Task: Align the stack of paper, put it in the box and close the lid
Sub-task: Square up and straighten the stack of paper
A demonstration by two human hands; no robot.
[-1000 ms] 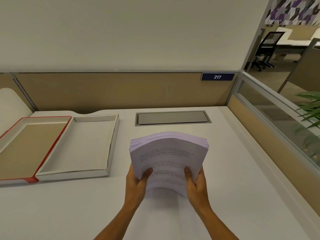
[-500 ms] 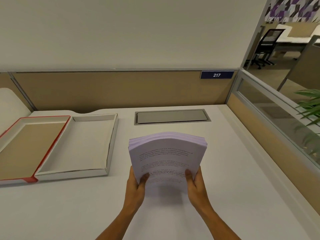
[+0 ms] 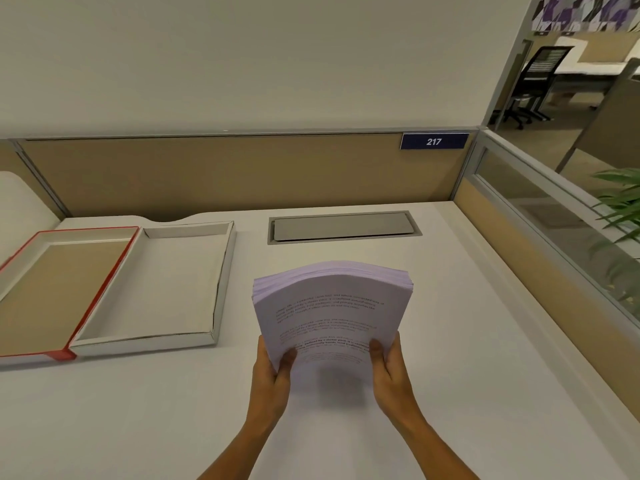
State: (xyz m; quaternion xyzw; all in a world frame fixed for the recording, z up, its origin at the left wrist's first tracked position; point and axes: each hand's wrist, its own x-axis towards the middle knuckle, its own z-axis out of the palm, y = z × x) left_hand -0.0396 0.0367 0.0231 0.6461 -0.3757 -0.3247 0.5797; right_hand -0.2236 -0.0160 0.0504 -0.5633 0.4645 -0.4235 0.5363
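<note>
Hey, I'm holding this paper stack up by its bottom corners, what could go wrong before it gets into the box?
1. The stack of paper is gripped only at its lower corners by the left hand and right hand; it bows, so sheets may fan or slip.
2. Its top edges look uneven, so it may catch the white box tray's walls.
3. The red-edged lid lies beside the tray, where the stack could be misplaced.

Only one view on my feed: head camera, wide-angle, looking forward and down over desk (image 3: pixel 450 341). Hands close at 6 o'clock; partition (image 3: pixel 225 171) far at 12. No second view, nothing shared.
</note>
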